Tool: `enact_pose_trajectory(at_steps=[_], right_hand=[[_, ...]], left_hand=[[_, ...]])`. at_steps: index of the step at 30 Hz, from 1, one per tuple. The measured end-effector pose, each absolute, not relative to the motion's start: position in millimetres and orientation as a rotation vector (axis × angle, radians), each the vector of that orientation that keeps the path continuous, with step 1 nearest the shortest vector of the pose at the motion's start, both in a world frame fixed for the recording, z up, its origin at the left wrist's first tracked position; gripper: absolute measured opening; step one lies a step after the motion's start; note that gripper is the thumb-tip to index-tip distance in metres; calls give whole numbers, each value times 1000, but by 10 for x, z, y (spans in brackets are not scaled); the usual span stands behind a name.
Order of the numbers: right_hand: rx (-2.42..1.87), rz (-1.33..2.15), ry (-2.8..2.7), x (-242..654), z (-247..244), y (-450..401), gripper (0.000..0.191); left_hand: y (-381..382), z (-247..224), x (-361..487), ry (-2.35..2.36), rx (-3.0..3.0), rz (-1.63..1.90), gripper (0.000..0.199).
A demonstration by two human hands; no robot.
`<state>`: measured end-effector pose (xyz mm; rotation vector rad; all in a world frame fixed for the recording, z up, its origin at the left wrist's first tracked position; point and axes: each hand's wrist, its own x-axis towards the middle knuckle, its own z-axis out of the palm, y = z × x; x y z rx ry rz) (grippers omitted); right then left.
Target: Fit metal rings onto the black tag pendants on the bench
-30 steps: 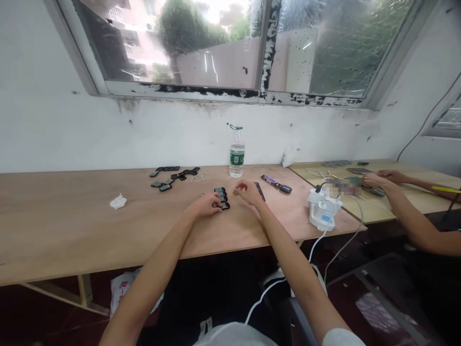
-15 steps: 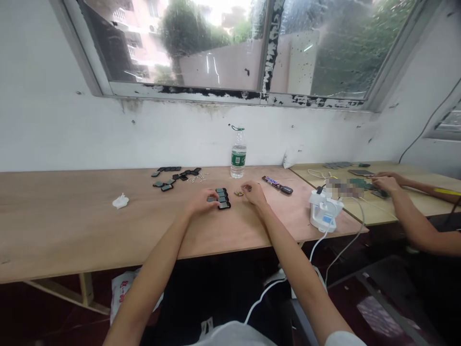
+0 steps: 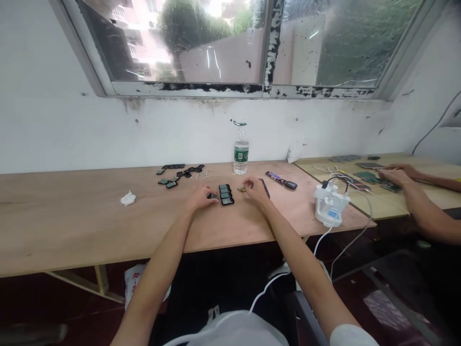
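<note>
My left hand (image 3: 200,199) is closed, thumb and fingers pinching a small dark rectangular piece with a grey face (image 3: 212,196) just above the table. Right beside it stands a short row of black-framed rectangular pieces with grey-green faces (image 3: 225,195), apart from my fingers. My right hand (image 3: 255,189) has its fingertips curled together by a few small brass-coloured parts (image 3: 241,189); whatever it pinches is hidden. Behind that hand the edge of a dark flat object (image 3: 265,187) shows, partly covered.
More black pieces (image 3: 171,183) and small white bits (image 3: 201,175) lie near the wall. Around are a water bottle (image 3: 241,156), a chocolate-bar wrapper (image 3: 274,177), crumpled white tissue (image 3: 128,198) and a white charger with cables (image 3: 328,206). A co-worker's hands (image 3: 395,176) handle green boards at right.
My left hand has shifted off the row to its left side, carrying one small piece. My right hand stays by the brass-coloured parts; a dark edge now shows behind it. The view has shifted slightly.
</note>
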<state>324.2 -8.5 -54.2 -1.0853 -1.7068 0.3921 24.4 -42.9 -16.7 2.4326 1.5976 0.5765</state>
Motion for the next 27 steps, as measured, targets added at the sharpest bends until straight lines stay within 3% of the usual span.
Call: enact_pose_trajectory(at_steps=[6, 15, 20, 27], right_hand=[[-986, 439, -1803, 3233, -560, -174, 8], [-768, 425, -2088, 2994, -512, -426, 12], [-532, 269, -2359, 2745, -480, -689, 8], [-621, 204, -2457, 2687, -465, -732, 19]], left_hand=[[-574, -90, 239, 1596, 2435, 467, 13], [-1087, -318, 25, 1443, 2284, 714, 18], [-1139, -319, 217, 1533, 2312, 639, 11], [-1008, -157, 302, 1431, 2279, 502, 10]])
